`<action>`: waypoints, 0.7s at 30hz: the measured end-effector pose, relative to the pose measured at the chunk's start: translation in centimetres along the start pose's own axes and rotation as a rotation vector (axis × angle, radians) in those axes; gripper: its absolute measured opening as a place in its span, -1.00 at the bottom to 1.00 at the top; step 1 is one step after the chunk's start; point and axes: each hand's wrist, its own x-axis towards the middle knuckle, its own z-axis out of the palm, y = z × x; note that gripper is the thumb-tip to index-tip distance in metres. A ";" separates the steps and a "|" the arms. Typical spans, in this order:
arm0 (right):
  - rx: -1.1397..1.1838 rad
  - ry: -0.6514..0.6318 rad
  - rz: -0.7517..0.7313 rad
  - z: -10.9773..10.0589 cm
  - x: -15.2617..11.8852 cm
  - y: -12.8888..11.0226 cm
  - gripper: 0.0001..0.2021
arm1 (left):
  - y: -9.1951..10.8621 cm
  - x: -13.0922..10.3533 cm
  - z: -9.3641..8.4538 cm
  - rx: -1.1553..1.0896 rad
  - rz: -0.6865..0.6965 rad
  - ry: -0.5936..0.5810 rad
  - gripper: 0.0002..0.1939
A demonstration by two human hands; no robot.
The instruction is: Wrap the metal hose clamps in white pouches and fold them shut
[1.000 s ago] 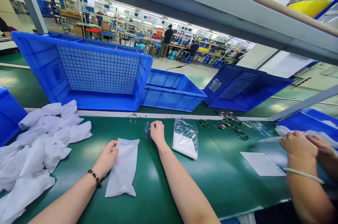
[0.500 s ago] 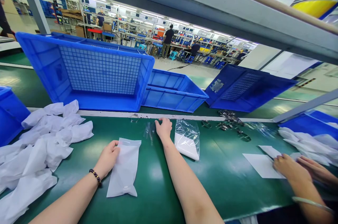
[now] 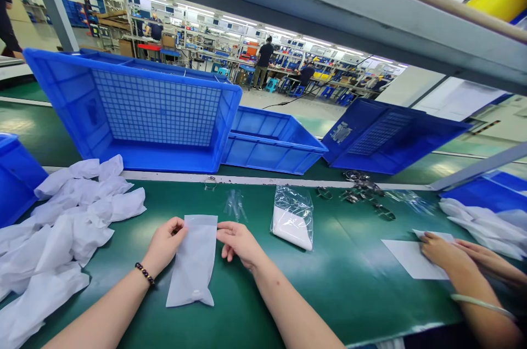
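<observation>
A frosted white plastic bag (image 3: pixel 193 261) lies on the green work surface, with a small bulge near its lower end. My left hand (image 3: pixel 167 242), a beaded bracelet at its wrist, pinches the bag's upper left edge. At the upper right edge, my right hand (image 3: pixel 239 242) has its thumb and forefinger closed on the bag, other fingers curled under. Just beyond lie several thin clear plastic pieces (image 3: pixel 235 205). A small metal ring-like part (image 3: pixel 210 183) sits farther back. To the right rests a clear bag (image 3: pixel 292 220) with something white inside.
White bags (image 3: pixel 69 217) are heaped at left. Blue crates (image 3: pixel 164 159) line the back, beneath a grey overhead beam (image 3: pixel 329 14). Dark metal parts (image 3: pixel 362 187) lie at right. A co-worker's hands (image 3: pixel 444 253) handle white sheets (image 3: pixel 405 258) there.
My right hand has come back from beside the thin clear pieces to the bag's upper right edge. My left hand stays on the bag. The co-worker's hands shifted slightly over the sheets.
</observation>
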 end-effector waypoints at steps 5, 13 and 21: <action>0.135 0.009 0.029 1.9 0.2 0.0 -0.69 | 0.2 -0.1 -0.3 -0.088 -0.135 -0.033 -0.76; -0.025 -0.122 -0.120 1.4 -2.2 -0.6 -0.79 | 2.1 -0.1 -2.5 -0.266 -0.250 -0.474 -0.81; -0.621 -0.422 -0.449 0.0 -4.2 -1.6 -0.86 | 2.2 0.5 -5.1 0.195 0.043 -0.861 -0.92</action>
